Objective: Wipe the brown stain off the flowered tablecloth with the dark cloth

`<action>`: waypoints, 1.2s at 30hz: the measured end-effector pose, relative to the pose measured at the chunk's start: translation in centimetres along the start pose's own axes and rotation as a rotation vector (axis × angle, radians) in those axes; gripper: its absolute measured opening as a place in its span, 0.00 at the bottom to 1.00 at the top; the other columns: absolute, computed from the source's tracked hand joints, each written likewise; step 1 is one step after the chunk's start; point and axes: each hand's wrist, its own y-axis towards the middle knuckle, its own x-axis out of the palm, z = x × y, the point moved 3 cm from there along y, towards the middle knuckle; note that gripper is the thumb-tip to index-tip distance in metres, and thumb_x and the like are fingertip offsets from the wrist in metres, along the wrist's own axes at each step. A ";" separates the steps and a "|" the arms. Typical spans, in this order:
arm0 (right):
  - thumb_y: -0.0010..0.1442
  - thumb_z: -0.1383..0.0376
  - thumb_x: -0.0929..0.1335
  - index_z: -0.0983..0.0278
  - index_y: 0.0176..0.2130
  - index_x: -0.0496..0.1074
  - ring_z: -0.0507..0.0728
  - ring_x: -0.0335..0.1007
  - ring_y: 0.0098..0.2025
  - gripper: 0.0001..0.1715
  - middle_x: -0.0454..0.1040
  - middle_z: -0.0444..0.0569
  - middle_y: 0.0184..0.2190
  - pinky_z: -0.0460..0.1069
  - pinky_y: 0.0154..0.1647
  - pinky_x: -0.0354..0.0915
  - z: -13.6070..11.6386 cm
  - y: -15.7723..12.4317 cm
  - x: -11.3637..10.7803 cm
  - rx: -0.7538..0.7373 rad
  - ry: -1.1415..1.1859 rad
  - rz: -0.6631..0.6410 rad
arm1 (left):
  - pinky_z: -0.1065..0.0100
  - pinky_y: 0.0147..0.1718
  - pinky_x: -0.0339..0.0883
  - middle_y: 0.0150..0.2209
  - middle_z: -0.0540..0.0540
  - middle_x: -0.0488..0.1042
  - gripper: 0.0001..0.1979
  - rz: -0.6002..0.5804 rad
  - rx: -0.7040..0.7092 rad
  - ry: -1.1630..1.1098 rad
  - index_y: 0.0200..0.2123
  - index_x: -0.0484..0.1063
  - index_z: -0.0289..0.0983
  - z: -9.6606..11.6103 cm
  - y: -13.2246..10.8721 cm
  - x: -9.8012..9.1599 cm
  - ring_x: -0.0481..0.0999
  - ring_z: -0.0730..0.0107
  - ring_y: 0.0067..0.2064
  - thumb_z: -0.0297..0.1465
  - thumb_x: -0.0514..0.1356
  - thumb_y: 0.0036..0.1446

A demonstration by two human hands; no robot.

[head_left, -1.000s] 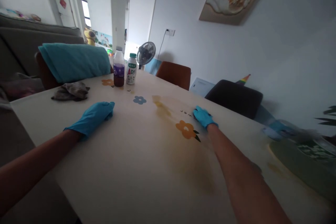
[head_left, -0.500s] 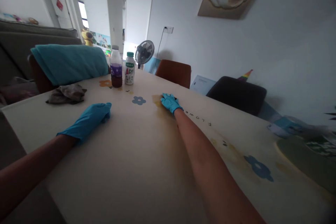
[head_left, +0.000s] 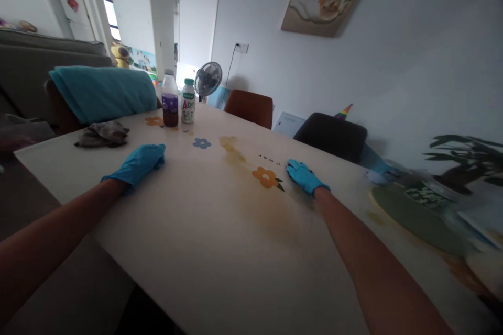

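My left hand (head_left: 142, 159), in a blue glove, rests curled into a loose fist on the pale table (head_left: 188, 220). Nothing shows poking out of its fingers. To its left lies a crumpled grey-brown cloth (head_left: 102, 135). My right hand (head_left: 304, 175), gloved the same way, lies flat on the tabletop with fingers stretched out, beside a printed orange flower (head_left: 265, 177) and printed letters. I see nothing held under that palm. A yellowish-brown stain (head_left: 271, 214) spreads over the surface between my hands.
A bottle with a purple label (head_left: 170, 103) and a white bottle with a green cap (head_left: 188, 104) stand at the far end. A teal towel (head_left: 106, 93) drapes over a chair. On the right are a green mat (head_left: 412, 217) and a plant (head_left: 463, 154). A fan (head_left: 208, 79) stands behind.
My right hand has slid right and nearer across the table, uncovering the orange flower print. My left hand stays in place on the table. The view has turned to the right.
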 end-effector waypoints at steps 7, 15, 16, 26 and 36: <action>0.78 0.61 0.60 0.62 0.79 0.73 0.71 0.56 0.85 0.37 0.64 0.58 0.83 0.69 0.86 0.56 7.1 -9.4 -1.5 0.130 0.003 -0.094 | 0.61 0.44 0.69 0.27 0.43 0.74 0.26 -0.012 -0.002 0.020 0.26 0.70 0.39 0.7 -0.3 -0.2 0.73 0.59 0.34 0.38 0.52 0.79; 0.78 0.58 0.60 0.57 0.80 0.71 0.72 0.57 0.85 0.38 0.66 0.55 0.82 0.75 0.85 0.57 8.1 -16.2 -0.8 0.059 0.011 -0.041 | 0.63 0.44 0.68 0.29 0.43 0.75 0.25 -0.021 0.012 0.034 0.27 0.71 0.38 1.7 -1.4 -0.7 0.74 0.59 0.35 0.37 0.51 0.79; 0.77 0.57 0.60 0.55 0.80 0.71 0.73 0.58 0.85 0.38 0.67 0.55 0.82 0.76 0.85 0.57 7.6 -16.7 -0.5 0.033 0.015 -0.034 | 0.63 0.44 0.68 0.29 0.43 0.75 0.25 -0.021 0.015 0.042 0.26 0.71 0.38 1.8 -1.5 -0.7 0.74 0.59 0.36 0.37 0.51 0.78; 0.79 0.53 0.60 0.57 0.85 0.64 0.73 0.50 0.88 0.42 0.60 0.52 0.85 0.74 0.88 0.47 -2.1 -13.8 1.6 -0.188 0.154 -0.093 | 0.62 0.45 0.67 0.27 0.44 0.74 0.26 -0.035 0.041 0.116 0.24 0.70 0.39 2.1 -1.3 -0.6 0.73 0.59 0.34 0.36 0.51 0.78; 0.72 0.67 0.65 0.64 0.74 0.78 0.67 0.69 0.79 0.36 0.77 0.56 0.75 0.63 0.86 0.56 -15.8 0.0 3.4 -0.299 0.335 -0.044 | 0.61 0.45 0.66 0.27 0.43 0.75 0.27 -0.032 0.021 0.067 0.25 0.70 0.39 1.6 -0.8 -0.3 0.73 0.59 0.34 0.38 0.52 0.80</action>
